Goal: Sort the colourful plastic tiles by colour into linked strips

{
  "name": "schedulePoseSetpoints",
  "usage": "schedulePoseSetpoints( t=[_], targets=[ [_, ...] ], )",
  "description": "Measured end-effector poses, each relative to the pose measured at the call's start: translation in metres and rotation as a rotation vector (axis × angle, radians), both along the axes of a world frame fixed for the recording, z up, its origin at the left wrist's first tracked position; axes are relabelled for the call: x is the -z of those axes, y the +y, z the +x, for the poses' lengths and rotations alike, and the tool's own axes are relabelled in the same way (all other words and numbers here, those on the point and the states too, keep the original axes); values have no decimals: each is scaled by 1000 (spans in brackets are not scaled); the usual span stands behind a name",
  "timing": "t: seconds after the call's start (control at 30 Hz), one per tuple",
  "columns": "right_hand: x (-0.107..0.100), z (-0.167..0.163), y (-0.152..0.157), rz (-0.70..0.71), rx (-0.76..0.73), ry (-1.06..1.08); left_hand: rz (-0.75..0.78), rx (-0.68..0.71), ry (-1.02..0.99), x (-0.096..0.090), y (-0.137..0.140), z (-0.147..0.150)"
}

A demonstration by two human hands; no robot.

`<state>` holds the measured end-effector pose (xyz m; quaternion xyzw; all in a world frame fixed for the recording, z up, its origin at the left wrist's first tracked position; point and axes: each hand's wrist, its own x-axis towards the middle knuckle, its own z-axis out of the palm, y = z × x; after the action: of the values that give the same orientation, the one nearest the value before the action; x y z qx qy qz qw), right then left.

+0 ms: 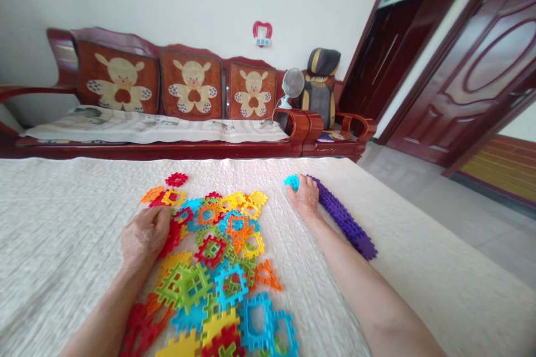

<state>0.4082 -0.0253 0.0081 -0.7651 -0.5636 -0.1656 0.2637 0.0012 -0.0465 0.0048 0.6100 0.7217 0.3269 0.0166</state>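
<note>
Loose plastic interlocking pieces [211, 250] in red, yellow, orange, green and blue lie heaped down the middle of the cloth. My left hand [144, 236] is closed at the left edge of this heap, beside a red piece [171, 241]; the fingers hide whatever is in them. Farther right, my right hand [305, 196] has its fingers curled around light blue interlocking pieces [292, 181], which show past the fingertips near the far part of the table. Just right of that hand lies a long row of purple interlocking pieces [341, 213], running back toward me.
A pale textured cloth [62, 223] covers the table, whose right edge slopes down toward the tiled floor [402, 178]. Behind stands a wooden sofa [167, 149] with bear cushions [192, 86]. A small fan [293, 85] and an armchair [318, 103] are at the back right.
</note>
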Motion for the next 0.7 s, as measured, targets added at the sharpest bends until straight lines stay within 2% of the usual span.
schedulePoseSetpoints(
  t=[0.3, 0.7],
  targets=[
    [4, 0, 2, -45, 121, -91, 6, 17, 26, -1, -1, 1],
    [-1, -3, -2, -70, 103, -77, 54, 29, 0, -1, -2, 1]
  ],
)
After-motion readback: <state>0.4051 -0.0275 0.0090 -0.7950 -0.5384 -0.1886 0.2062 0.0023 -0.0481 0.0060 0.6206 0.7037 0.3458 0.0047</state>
